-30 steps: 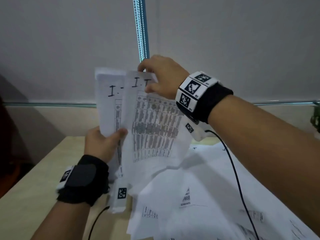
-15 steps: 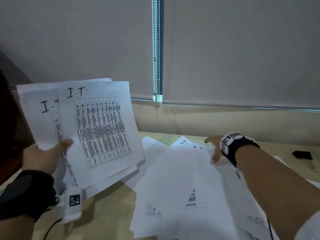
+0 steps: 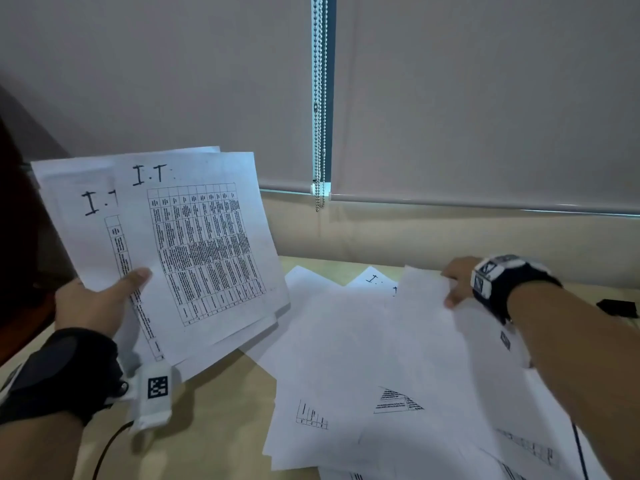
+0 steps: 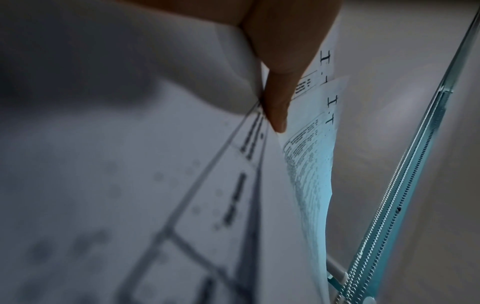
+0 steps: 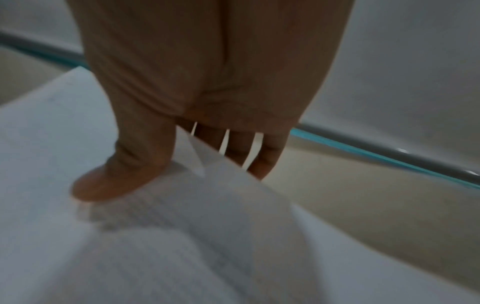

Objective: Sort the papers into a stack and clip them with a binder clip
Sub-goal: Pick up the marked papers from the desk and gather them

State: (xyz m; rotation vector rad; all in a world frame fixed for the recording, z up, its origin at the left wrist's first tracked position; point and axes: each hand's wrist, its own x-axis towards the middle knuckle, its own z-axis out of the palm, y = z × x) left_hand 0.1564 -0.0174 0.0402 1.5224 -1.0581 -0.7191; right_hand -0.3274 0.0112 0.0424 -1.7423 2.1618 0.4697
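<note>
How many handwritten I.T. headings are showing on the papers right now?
3 clearly: two on the sheets fanned in the left hand, one on a far sheet in the desk pile. A fourth peeks beside it; others may be hidden.

We see held sheets frame left, loose papers on table centre-right, binder clip far right edge.

Bare forearms, black wrist straps with white tagged camera blocks, thin black cables
</note>
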